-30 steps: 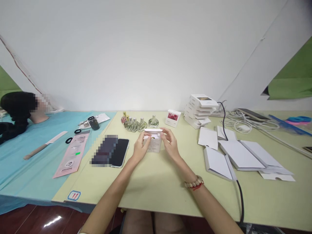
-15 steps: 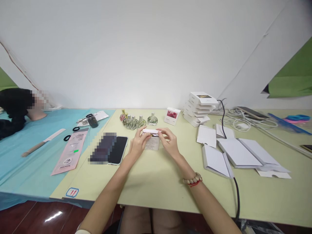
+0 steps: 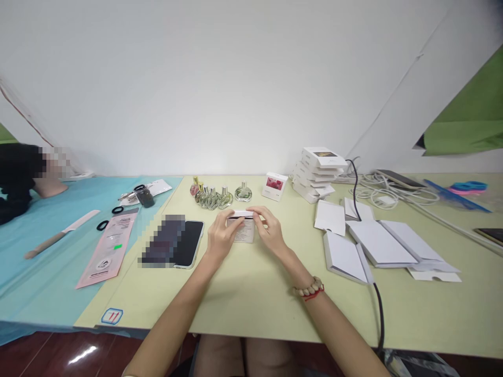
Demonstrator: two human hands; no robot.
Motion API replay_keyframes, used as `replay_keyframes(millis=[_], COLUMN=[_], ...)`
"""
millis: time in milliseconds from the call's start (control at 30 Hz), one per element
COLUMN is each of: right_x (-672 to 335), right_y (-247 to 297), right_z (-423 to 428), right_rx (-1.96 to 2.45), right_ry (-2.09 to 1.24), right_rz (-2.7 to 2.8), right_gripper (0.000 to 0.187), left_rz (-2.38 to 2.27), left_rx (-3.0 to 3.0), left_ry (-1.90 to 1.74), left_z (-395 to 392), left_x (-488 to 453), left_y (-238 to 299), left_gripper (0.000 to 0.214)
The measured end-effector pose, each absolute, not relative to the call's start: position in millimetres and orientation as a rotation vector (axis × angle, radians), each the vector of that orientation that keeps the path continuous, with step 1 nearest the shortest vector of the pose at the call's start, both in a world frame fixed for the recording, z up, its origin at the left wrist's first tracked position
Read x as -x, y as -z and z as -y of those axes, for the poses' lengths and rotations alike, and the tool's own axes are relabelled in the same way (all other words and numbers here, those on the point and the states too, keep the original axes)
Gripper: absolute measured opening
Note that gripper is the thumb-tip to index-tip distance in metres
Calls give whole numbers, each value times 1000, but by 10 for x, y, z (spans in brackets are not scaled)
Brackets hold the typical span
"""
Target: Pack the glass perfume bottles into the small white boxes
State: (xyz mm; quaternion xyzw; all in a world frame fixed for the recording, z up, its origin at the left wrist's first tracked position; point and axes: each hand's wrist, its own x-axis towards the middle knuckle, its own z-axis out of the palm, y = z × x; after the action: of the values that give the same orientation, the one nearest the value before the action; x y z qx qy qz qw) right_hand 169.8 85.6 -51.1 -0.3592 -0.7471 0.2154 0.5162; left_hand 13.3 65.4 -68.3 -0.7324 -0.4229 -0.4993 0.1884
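Observation:
Between my hands a small white carton point(image 3: 244, 233) stands on the table, its printed side facing me and its top flap nearly down, with a thin dark gap under it. My left hand point(image 3: 223, 234) grips the carton's left side, thumb at the gap. On the opposite side my right hand point(image 3: 270, 230) holds the flap and upper right corner. Just behind are several glass perfume bottles point(image 3: 212, 199) in a cluster, and a single perfume bottle point(image 3: 243, 192) apart from them. A white box with a red flower picture point(image 3: 274, 186) stands to their right.
Stacked white boxes point(image 3: 316, 175) rise at the back right, before tangled white cables point(image 3: 393, 196). Flattened white cartons point(image 3: 383, 243) and a black cable point(image 3: 379, 314) lie on the right. To the left are phones point(image 3: 188, 243), a pink packet point(image 3: 110, 248) and a knife point(image 3: 63, 234).
The carton's top flap has come down, and the gold-coloured thing seen in its opening is now hidden. My left thumb has shifted slightly along the edge. The view has moved a little.

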Motion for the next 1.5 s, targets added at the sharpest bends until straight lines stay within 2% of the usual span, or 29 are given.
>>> replay_keyframes(millis=[333, 633, 867, 1100, 1500], right_x=[-1673, -1693, -1687, -1685, -1713], right_y=[514, 503, 512, 537, 544], right_z=[-844, -819, -832, -826, -852], right_rx=[845, 869, 881, 897, 833], right_ry=[-478, -483, -494, -530, -528], right_rz=[1784, 1812, 1800, 1771, 1814], right_gripper=[24, 25, 28, 32, 25], left_rz=[1160, 1288, 1231, 1387, 1483], left_rx=[2132, 2173, 2164, 2182, 1940], left_ry=[1703, 1614, 1691, 1481, 1260], left_z=[-660, -648, -635, -675, -666], left_x=[-118, -132, -135, -128, -181], left_y=[650, 663, 645, 725, 697], left_gripper=[10, 9, 7, 16, 21])
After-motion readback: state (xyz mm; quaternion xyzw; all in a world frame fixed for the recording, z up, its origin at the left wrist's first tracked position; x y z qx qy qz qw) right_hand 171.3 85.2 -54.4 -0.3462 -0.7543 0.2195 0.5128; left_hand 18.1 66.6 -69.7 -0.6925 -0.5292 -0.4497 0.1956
